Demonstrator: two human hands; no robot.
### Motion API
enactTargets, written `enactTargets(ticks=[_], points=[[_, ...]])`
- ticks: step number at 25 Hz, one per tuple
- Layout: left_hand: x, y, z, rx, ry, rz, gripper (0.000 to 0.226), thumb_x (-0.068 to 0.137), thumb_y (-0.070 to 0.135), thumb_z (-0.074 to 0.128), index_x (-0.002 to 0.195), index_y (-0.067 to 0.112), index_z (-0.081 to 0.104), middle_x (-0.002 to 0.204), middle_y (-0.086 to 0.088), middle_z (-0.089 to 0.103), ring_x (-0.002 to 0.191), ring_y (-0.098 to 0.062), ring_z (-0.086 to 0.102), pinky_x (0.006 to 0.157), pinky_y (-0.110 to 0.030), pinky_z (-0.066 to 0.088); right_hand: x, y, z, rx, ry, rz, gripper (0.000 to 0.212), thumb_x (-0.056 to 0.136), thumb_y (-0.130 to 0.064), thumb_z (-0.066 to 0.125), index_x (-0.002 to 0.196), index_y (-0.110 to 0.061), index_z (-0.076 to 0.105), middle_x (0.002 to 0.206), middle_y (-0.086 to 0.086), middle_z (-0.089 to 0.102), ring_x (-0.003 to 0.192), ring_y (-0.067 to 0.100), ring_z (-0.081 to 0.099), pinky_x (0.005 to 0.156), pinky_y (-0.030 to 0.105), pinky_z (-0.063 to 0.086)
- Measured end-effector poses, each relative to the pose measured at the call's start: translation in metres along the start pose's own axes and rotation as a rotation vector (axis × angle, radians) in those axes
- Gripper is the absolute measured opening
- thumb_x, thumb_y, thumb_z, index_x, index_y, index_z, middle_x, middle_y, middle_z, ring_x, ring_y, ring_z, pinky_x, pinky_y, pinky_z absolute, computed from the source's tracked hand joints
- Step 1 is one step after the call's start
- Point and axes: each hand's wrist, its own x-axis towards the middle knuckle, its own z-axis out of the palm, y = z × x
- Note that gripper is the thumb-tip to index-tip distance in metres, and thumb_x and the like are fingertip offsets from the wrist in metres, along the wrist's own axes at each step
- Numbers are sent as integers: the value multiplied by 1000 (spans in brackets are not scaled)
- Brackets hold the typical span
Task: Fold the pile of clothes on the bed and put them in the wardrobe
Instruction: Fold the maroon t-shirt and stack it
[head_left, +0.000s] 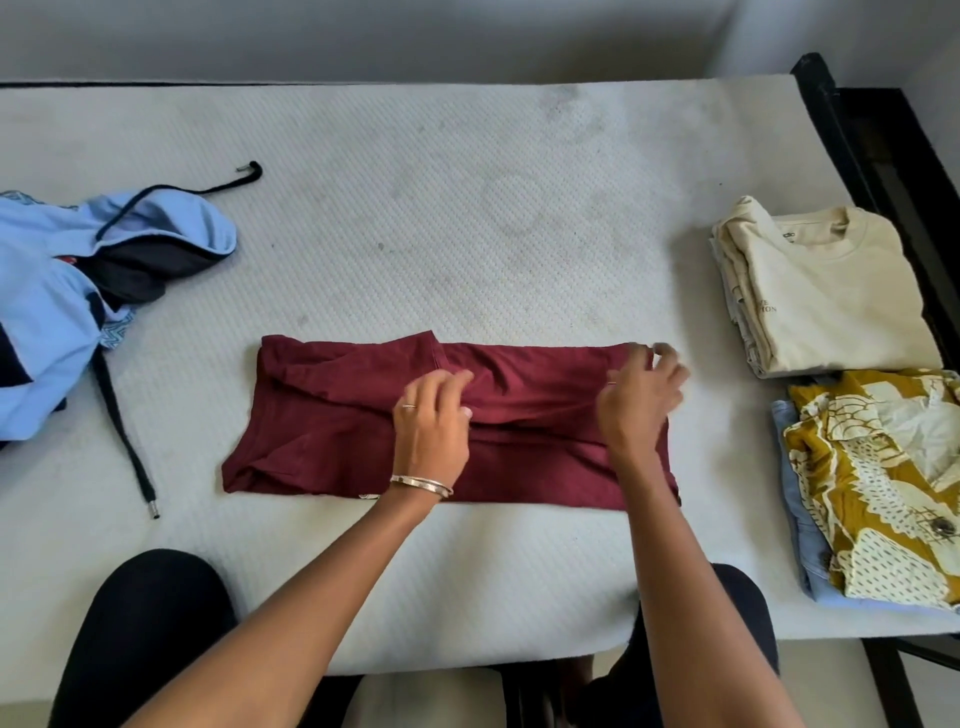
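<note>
A maroon t-shirt (332, 426) lies folded into a long strip across the near middle of the white mattress (467, 218). My left hand (434, 421) rests on the middle of the strip with its fingers loosely bent. My right hand (641, 395) is over the strip's right end, fingers spread and slightly curled near the far right corner; whether they pinch the cloth is not plain. At the left lies an unfolded light-blue hoodie (57, 312) with dark drawstrings. Folded at the right are a cream t-shirt stack (831, 291) and a mustard patterned shirt (878, 499) on a light-blue garment.
A black bed frame (883, 171) runs along the mattress's right side. The grey wall (363, 36) stands behind the bed. My knees in dark trousers (156, 623) are at the mattress's near edge. No wardrobe is in view.
</note>
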Motion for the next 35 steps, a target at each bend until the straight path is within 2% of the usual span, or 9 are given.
enactTargets(ticks=[5, 10, 13, 16, 19, 24, 28, 31, 35], points=[[-5, -38, 6, 106, -486, -66, 81, 81, 23, 73, 148, 8, 31, 154, -14, 31, 134, -34, 41, 110, -44, 35, -58, 19, 41, 16, -426, -590, 64, 95, -27, 59, 153, -27, 31, 163, 8, 16, 148, 34, 18, 110, 49, 26], [9, -28, 6, 277, -711, -94, 106, 87, 38, 65, 148, 31, -21, 161, -8, 6, 143, -32, 25, 115, -47, 26, -46, 85, 1, 80, -93, 160, 53, 92, -6, 60, 143, -9, 44, 154, 23, 29, 140, 44, 27, 113, 54, 27], [10, -6, 6, 403, -641, -97, 86, 82, 41, 69, 150, 37, 17, 156, -12, 22, 133, -37, 34, 105, -63, 27, -45, 78, -16, 173, -24, 201, 26, 89, -12, 67, 113, -3, 64, 110, 18, 66, 105, 39, 58, 90, 47, 47], [5, 23, 16, 510, -414, 211, 22, 71, 24, 76, 92, 24, 69, 107, -6, 62, 95, -29, 59, 86, -51, 47, -46, 65, -15, 181, -148, 384, 34, 88, -34, 71, 100, -4, 63, 96, 14, 69, 96, 36, 61, 85, 43, 47], [8, 36, 23, 594, -463, 340, 10, 74, 14, 63, 68, 21, 67, 81, -1, 61, 80, -24, 61, 68, -36, 47, -33, 55, -16, 383, -137, 600, 17, 87, -26, 73, 89, -12, 65, 91, 3, 67, 94, 24, 60, 97, 43, 43], [20, 34, 27, 546, -330, 434, 16, 66, 17, 80, 72, 20, 66, 78, -3, 61, 81, -28, 63, 66, -36, 44, -14, 71, -45, 873, -159, 617, 10, 83, -8, 72, 75, -9, 67, 67, 2, 60, 59, 16, 53, 60, 33, 50], [13, 26, 27, 428, -144, 579, 19, 74, 11, 69, 81, 28, 69, 77, 1, 59, 71, -24, 56, 64, -35, 41, -22, 89, -39, 455, -265, 494, 21, 81, -11, 75, 101, -5, 71, 81, 10, 68, 75, 24, 64, 70, 32, 49], [3, 27, 28, 372, -497, 574, 52, 75, 22, 72, 124, 34, 60, 117, 0, 59, 100, -23, 58, 75, -37, 46, -34, 82, -32, 237, -310, 521, 47, 87, -32, 72, 125, -9, 57, 123, 16, 56, 122, 37, 48, 95, 48, 42], [-7, 54, 31, 371, -707, 363, 67, 92, 29, 55, 150, 32, 22, 143, 3, 35, 128, -25, 38, 94, -42, 39, -39, 64, -26, 110, -307, 493, 48, 89, -38, 68, 124, -12, 50, 131, 16, 47, 127, 37, 37, 102, 56, 31]])
